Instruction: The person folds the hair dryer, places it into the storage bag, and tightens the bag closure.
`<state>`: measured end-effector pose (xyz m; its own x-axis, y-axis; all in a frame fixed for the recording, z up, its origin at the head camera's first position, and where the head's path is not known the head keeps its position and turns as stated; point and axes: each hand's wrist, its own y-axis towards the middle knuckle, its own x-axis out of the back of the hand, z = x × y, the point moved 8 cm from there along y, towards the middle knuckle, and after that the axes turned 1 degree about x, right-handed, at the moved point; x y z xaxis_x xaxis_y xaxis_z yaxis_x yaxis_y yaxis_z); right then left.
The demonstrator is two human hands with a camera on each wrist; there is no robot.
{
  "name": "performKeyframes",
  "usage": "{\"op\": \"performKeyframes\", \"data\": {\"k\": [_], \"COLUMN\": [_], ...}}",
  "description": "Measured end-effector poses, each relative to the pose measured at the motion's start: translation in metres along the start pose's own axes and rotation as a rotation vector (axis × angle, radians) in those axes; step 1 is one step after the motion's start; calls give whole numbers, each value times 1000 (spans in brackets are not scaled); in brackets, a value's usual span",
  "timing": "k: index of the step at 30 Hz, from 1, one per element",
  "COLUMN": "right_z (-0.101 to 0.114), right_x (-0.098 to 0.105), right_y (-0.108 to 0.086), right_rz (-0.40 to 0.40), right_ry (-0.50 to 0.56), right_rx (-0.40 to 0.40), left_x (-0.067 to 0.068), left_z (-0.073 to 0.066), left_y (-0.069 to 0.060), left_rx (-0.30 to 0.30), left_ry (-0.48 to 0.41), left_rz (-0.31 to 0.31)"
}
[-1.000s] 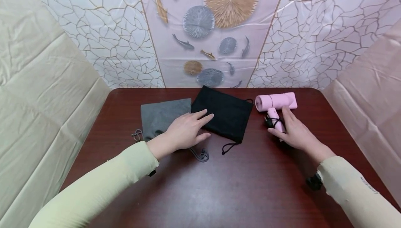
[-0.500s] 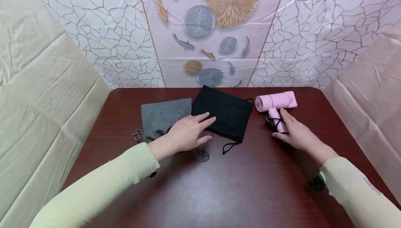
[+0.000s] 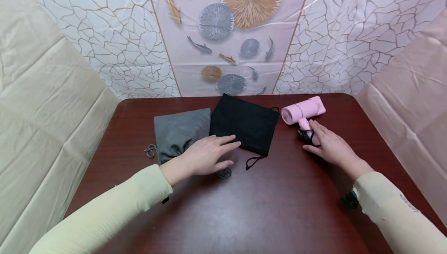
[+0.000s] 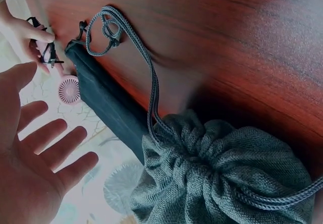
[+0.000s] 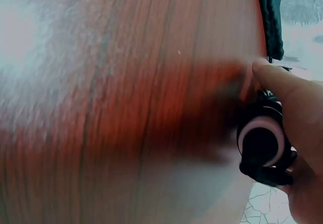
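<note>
A pink hair dryer [image 3: 300, 111], its cord wrapped round the handle, lies at the back right. My right hand [image 3: 333, 147] holds that handle between thumb and fingers; the right wrist view shows the handle's end [image 5: 272, 130] beside the thumb. My left hand [image 3: 206, 156], fingers spread and holding nothing, is over the lower right part of a grey drawstring pouch [image 3: 179, 128]. In the left wrist view the palm [image 4: 25, 178] is apart from the gathered grey cloth [image 4: 222, 178]. A black drawstring pouch [image 3: 244, 124] lies between grey pouch and dryer.
The dark red wooden table [image 3: 244, 211] has a patterned cloth [image 3: 216, 58] hanging behind its back edge. Beige cloth walls [image 3: 45, 102] stand at both sides. The pouches' cords trail onto the tabletop.
The dryer's barrel has turned, its right end now farther back, with my right hand still at the handle. My left hand has shifted slightly toward me. The head view has moved a little.
</note>
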<state>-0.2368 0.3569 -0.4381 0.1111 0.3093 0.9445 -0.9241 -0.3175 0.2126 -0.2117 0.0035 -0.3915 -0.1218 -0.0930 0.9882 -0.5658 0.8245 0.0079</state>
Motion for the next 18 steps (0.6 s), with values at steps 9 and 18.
{"op": "performKeyframes", "data": {"k": [9, 18], "right_z": [-2, 0], "right_x": [3, 1], "right_y": [-7, -7], "right_rz": [-95, -96], "right_ry": [-59, -56], "right_rx": [98, 48], "left_x": [-1, -6], "left_z": [-7, -6], "left_y": [0, -2], "left_rx": [-36, -17], "left_ry": [38, 8], "left_rz": [-1, 22]}}
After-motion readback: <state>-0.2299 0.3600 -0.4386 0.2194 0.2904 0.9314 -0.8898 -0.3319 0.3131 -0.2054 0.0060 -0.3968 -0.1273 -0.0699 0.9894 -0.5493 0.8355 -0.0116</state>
